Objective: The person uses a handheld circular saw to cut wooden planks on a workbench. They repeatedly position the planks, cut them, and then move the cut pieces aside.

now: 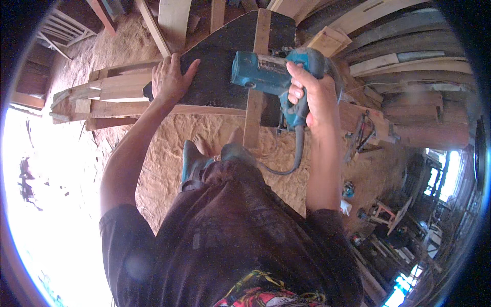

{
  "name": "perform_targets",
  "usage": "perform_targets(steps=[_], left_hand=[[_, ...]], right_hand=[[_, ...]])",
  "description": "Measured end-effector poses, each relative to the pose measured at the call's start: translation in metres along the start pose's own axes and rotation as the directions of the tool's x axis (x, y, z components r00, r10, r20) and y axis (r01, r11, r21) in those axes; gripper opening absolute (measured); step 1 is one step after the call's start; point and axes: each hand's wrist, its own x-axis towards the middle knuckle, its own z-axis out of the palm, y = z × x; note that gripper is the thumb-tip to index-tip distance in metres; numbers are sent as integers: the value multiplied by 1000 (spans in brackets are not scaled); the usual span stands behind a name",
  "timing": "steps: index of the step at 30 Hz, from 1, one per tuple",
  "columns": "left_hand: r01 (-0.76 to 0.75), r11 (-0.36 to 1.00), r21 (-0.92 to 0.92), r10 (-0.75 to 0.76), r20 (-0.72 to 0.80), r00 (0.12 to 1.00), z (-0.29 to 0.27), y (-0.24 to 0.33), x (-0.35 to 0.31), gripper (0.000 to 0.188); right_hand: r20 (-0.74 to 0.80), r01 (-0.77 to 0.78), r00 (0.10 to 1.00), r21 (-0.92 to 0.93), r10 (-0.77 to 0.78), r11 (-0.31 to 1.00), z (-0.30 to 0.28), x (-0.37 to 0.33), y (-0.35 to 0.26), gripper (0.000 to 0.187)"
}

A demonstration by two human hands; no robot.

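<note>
My right hand (313,94) is wrapped round the handle of a blue corded circular saw (263,71), its thumb over the top. The saw sits over a black-faced board (215,77), and its blade is hidden from view. Across the board runs a narrow wooden strip (253,110), partly under the saw's motor body. My left hand (171,79) rests on the board's left edge, thumb spread away from the fingers and no tool in it. From the saw handle a dark cord (298,153) hangs and curves toward my legs.
Wooden beams (123,88) support the board and stick out to the left. Stacked planks (404,66) line the far right. Sawdust covers the floor (163,148) around my bare feet. Long-handled pliers or cutters (363,133) lie by the beam at right, and clutter fills the lower right.
</note>
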Motion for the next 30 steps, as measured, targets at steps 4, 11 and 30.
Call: perform_targets(steps=[4, 11, 30], left_hand=[[30, 999, 34, -31, 17, 999, -5, 4, -2, 61], [57, 998, 22, -57, 3, 998, -3, 7, -2, 61], [149, 986, 78, -159, 132, 978, -8, 9, 4, 68]], right_hand=[[46, 29, 999, -20, -28, 999, 1, 31, -10, 24], [-12, 170, 985, -111, -172, 979, -5, 59, -26, 21], [-248, 91, 933, -538, -260, 838, -235, 32, -5, 25]])
